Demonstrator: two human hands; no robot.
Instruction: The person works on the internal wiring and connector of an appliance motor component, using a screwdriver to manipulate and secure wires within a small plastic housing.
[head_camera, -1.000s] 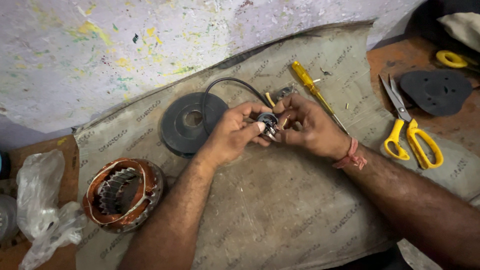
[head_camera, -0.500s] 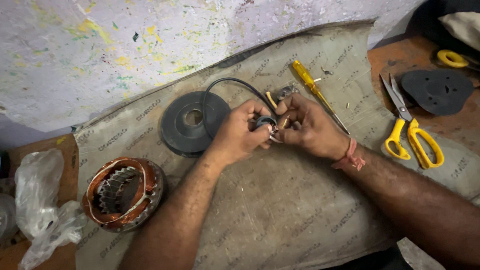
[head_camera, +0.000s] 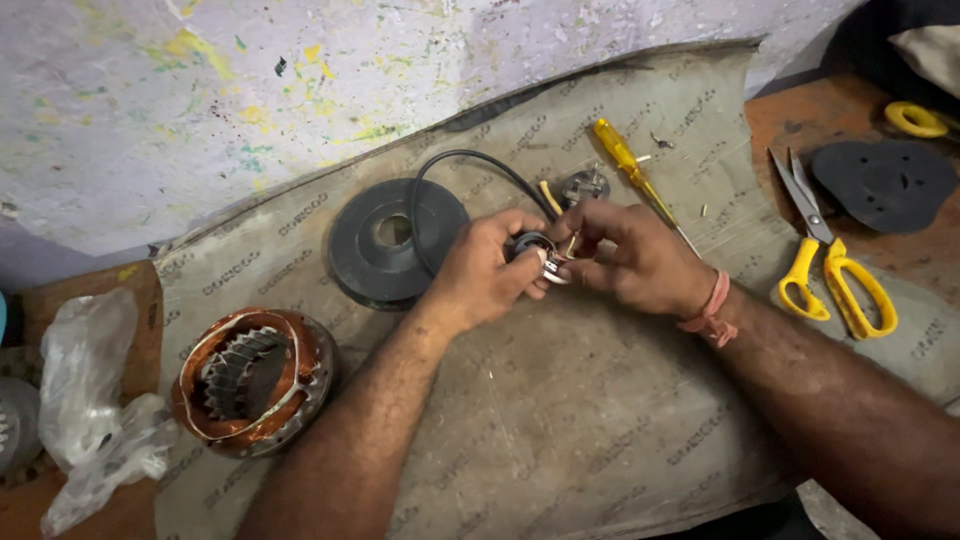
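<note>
Both of your hands met over the middle of the grey mat (head_camera: 560, 430) that covered the bench. Your left hand (head_camera: 483, 272) and your right hand (head_camera: 640, 258) were closed together on a small round part (head_camera: 537, 250) with metal tabs, pinched between the fingertips of both hands; a black cable (head_camera: 470, 160) ran from it in an arc toward the back of the mat. How tightly each finger pressed I could not tell.

Just behind your left hand lay a dark round disc (head_camera: 390, 240) with a hole in its centre, and the cable crossed over it. A yellow-handled screwdriver (head_camera: 630, 165) lay just beyond your right hand, near the mat's back edge, beside a small metal piece (head_camera: 585, 185). At the right edge of the mat sat yellow-handled scissors (head_camera: 825, 260) (blades shut, pointing away from you), and past them, toward the bench's right back corner, a flat black plate (head_camera: 885, 185). Near the mat's left front edge rested a copper-wound motor ring (head_camera: 250, 380), with crumpled clear plastic (head_camera: 90, 400) off the mat at the bench's left edge.
</note>
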